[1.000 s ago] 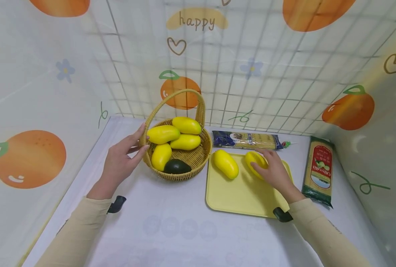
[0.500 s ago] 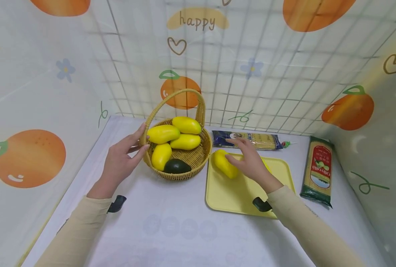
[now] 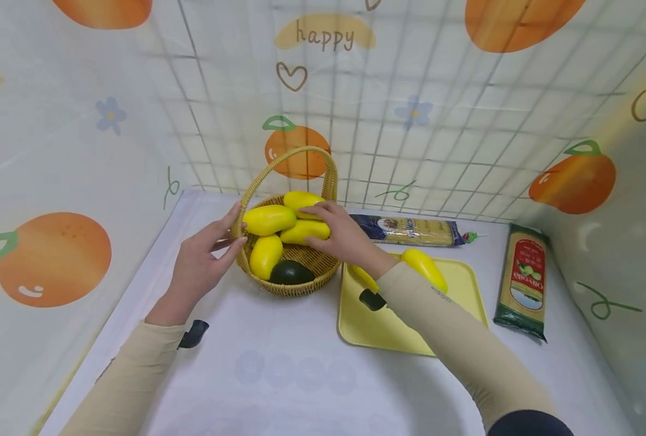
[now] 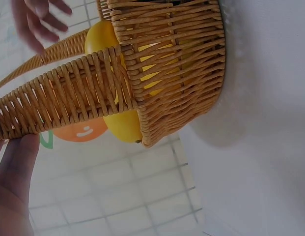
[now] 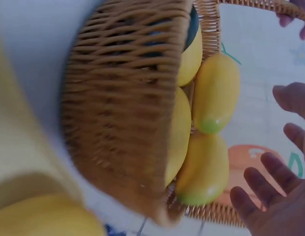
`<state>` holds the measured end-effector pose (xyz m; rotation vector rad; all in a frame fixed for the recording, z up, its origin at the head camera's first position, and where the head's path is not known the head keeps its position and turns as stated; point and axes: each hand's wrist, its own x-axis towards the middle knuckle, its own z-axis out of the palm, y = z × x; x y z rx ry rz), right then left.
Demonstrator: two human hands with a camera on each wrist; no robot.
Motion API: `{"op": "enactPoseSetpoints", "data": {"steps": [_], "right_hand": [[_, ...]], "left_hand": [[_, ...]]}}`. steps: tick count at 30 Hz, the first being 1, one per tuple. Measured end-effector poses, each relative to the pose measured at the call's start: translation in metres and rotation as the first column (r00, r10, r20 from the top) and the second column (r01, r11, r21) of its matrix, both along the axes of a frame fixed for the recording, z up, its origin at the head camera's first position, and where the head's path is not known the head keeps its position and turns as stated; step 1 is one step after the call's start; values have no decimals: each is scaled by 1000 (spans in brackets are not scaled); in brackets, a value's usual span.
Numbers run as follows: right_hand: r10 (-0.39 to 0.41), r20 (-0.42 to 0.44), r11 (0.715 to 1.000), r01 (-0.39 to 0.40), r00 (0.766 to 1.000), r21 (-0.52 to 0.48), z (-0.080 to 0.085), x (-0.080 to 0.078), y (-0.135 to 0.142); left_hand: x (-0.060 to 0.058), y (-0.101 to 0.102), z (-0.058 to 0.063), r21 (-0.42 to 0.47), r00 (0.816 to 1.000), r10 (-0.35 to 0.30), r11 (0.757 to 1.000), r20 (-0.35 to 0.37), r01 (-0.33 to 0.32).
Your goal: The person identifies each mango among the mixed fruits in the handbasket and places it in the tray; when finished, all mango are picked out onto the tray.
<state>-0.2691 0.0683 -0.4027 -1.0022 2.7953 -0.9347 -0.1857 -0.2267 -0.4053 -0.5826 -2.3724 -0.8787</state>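
Observation:
My left hand (image 3: 200, 263) grips the handle (image 4: 69, 91) of a wicker basket (image 3: 292, 289) low on its left side, thumb and fingers on either side of it. Several yellow mangoes (image 3: 269, 220) and one dark green avocado (image 3: 292, 273) lie in the basket. Over the basket's right rim reaches my right hand (image 3: 350, 239), overlapping the back mangoes in the head view. The right wrist view shows that hand's fingers (image 5: 277, 174) spread and holding nothing, apart from the mangoes (image 5: 216, 93). Two more mangoes lie on the yellow tray (image 3: 399, 339); my right forearm partly covers the left one (image 3: 362, 277).
Behind the tray lies a pasta packet (image 3: 410, 230) with a small lollipop (image 3: 471, 237) at its end. A green and red noodle packet (image 3: 523, 281) is at the right. A fruit-print curtain (image 3: 426, 151) over a wire grid encloses the white table.
My right hand has let go of the right mango on the tray and swept left, past the other mango, to above the basket. The left hand keeps its hold on the handle.

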Motion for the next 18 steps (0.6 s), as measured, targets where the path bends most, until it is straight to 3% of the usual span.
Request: {"op": "enactPoseSetpoints", "data": {"steps": [3,10,18], "right_hand": [[39,-19,997,-38,999,72,3,-13,-23],[103,-4,987,-102,995,128,0,-36,-62],[160,50,959,-167,986,231,-7,-44,-89]], "left_hand": [[0,0,-1,7,1000,1,1000,-3,-1],[0,-2,-3,21,1000,-4,1000,1,4],[-1,-2,-3,3,1000,-14,1000,-6,14]]}}
